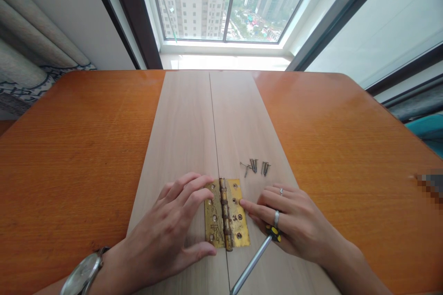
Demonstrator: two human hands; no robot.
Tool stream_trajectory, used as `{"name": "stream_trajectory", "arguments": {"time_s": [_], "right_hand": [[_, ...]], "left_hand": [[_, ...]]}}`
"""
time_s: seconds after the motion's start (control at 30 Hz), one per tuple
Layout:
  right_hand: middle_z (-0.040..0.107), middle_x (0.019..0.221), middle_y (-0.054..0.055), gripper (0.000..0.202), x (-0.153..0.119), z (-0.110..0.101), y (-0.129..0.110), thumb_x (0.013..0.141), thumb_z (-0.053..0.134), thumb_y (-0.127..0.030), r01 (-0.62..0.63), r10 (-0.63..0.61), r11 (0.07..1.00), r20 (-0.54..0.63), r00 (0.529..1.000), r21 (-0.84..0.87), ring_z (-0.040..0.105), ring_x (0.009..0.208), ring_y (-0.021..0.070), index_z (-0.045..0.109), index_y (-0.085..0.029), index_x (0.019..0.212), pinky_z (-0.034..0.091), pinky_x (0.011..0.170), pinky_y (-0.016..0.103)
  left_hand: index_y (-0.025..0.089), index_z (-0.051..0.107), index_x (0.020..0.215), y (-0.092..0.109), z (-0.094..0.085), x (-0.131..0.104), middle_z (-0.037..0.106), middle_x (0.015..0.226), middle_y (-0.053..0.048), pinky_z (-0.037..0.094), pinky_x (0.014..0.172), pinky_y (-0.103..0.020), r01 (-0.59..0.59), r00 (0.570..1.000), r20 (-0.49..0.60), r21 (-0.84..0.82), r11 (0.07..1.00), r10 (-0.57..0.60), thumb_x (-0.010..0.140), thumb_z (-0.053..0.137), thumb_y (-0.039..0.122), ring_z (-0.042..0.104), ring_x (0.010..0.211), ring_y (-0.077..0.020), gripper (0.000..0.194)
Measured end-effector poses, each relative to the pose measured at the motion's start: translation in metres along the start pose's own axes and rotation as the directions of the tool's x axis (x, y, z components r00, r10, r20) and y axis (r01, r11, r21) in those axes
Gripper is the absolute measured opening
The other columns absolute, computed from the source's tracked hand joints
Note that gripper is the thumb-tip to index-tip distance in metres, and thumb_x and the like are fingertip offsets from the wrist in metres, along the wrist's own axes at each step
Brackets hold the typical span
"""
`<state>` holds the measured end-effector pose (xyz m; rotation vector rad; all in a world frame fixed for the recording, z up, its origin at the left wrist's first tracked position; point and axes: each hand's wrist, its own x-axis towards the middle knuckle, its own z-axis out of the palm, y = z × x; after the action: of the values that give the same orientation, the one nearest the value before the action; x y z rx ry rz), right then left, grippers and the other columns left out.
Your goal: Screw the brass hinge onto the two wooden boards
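A worn brass hinge (244, 230) lies opened flat over the seam between two pale boards (187, 124). My left hand (173, 226) rests at the hinge's left leaf, fingers spread, with fingertips and thumb on its edge. My right hand (294, 221) has a screwdriver (252, 263) under its palm, black and yellow handle in the curled fingers, shaft pointing toward the lower edge of the view. The right index fingertip touches the hinge's right edge. Several screws (265, 168) lie in small groups on the right board, beyond the hinge.
The boards lie on an orange-brown wooden table (86, 147). A window (224, 0) is past the far edge, with a curtain (31, 23) at the left. Something teal (427, 131) stands at the right, near a blurred patch on the table.
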<state>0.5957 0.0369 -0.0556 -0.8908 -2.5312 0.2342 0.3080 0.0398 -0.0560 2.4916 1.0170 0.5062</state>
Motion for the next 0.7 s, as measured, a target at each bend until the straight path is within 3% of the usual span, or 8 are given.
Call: {"name": "stream_trajectory", "arguments": {"time_s": [0.7], "right_hand": [[0.058, 0.073, 0.001, 0.022, -0.0025, 0.0014, 0.002, 0.097, 0.057, -0.013, 0.0, 0.0, 1.0, 0.003, 1.0, 0.029, 0.049, 0.065, 0.0139, 0.067, -0.014, 0.116, 0.04, 0.063, 0.03]], "left_hand": [[0.023, 0.037, 0.135, 0.0009, 0.0019, -0.002, 0.051, 0.149, -0.014, 0.043, 0.111, -0.048, 0.032, 0.999, 0.001, -0.053, 0.998, -0.032, 0.075, 0.085, 0.031, 0.041, 0.142, -0.0311, 0.077]]}}
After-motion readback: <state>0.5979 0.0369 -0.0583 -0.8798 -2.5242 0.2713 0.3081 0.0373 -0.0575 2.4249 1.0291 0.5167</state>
